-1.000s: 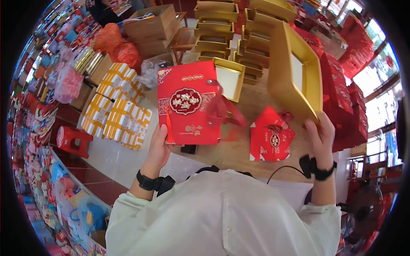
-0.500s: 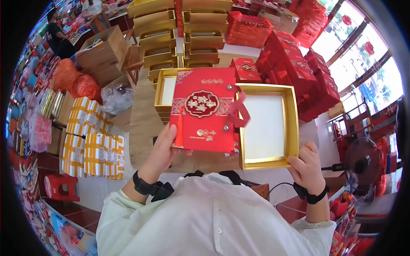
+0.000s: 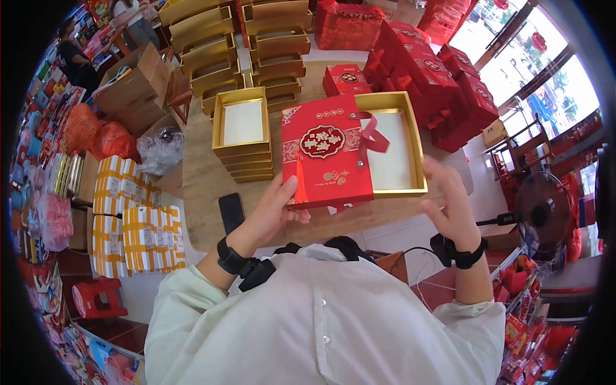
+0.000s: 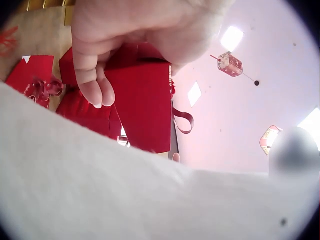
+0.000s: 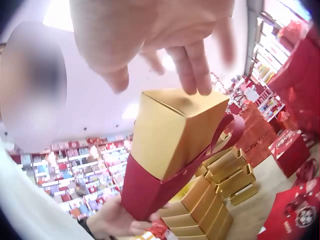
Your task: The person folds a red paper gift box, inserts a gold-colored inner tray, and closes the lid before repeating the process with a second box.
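Observation:
My left hand (image 3: 276,208) grips the lower left corner of a flat red gift bag (image 3: 324,154) with a gold emblem and red ribbon handles, thumb on its front. A shallow gold tray (image 3: 418,147) with a white inside sticks out of the bag's right side, partly inside it. My right hand (image 3: 443,196) hovers at the tray's near right corner with fingers spread. In the right wrist view the fingertips of that hand (image 5: 165,40) are just over the gold tray's corner (image 5: 175,130), with the red bag (image 5: 142,192) wrapped around it. The left wrist view shows curled fingers (image 4: 100,60) behind the bag (image 4: 142,105).
A stack of gold trays (image 3: 242,128) and a black phone (image 3: 231,212) sit on the wooden table (image 3: 199,186). Red boxes (image 3: 443,77) pile up at the right, yellow-white boxes (image 3: 128,218) at the left. A fan (image 3: 545,212) stands to the right.
The gold tray has gone from upright in my right hand to lying flat and slid partly into the red bag. My right hand has let go of its corner and opened.

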Motion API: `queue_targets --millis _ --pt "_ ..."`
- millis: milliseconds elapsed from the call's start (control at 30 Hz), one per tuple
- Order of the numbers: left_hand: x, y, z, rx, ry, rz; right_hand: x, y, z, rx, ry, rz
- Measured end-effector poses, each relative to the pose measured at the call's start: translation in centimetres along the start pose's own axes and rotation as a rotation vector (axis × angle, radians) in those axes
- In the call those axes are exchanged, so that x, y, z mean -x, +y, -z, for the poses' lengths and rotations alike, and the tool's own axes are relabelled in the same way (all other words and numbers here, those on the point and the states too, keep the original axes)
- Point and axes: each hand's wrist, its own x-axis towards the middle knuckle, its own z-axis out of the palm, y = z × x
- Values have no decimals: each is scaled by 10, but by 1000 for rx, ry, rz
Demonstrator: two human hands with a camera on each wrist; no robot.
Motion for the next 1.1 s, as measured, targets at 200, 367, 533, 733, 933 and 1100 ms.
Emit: queue_targets --millis 200,367,533,733,933,1100 --pt "-6 -7 -9 -82 97 -24 -7 19 -75 -677 245 -243" --pt "-19 -18 -7 -483 67 -329 -11 -7 -92 -825 225 -394" --pt "-10 20 -36 -810 114 -562 -15 4 -115 -1656 355 -451" --pt "-15 35 -49 -575 -85 -657 -13 8 -123 -1953 337 -403" --pt "-20 34 -50 -600 -87 -641 -15 2 -121 -1930 363 -411" --pt "-21 32 -50 -480 -89 -655 -17 4 -126 -1810 354 -389"
